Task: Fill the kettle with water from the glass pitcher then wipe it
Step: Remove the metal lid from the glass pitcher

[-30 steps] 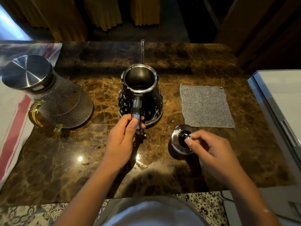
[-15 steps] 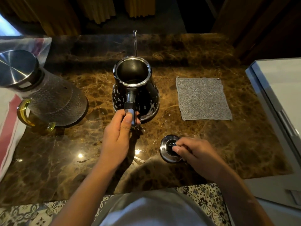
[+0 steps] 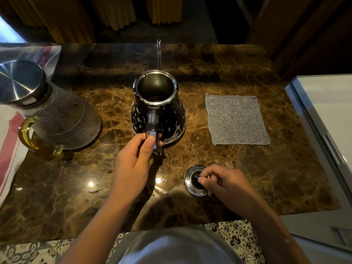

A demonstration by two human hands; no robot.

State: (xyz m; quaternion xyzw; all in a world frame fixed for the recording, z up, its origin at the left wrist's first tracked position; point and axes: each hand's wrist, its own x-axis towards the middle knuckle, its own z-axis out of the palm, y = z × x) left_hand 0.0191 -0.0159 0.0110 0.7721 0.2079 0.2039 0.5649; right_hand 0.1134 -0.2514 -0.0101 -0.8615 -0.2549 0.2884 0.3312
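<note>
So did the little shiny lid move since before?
Yes. The lid, pinched at its knob by the right hand, has come nearer the person, away from the grey cloth corner it sat beside.

Dim, warm-toned scene under wide-angle distortion.
Daylight glows at the upper left of the frame; small glare spots shine on the marble counter point(image 3: 238, 168) at lower centre, above a dark shadow. The background stays murky, and straight edges bow near the frame's sides.
</note>
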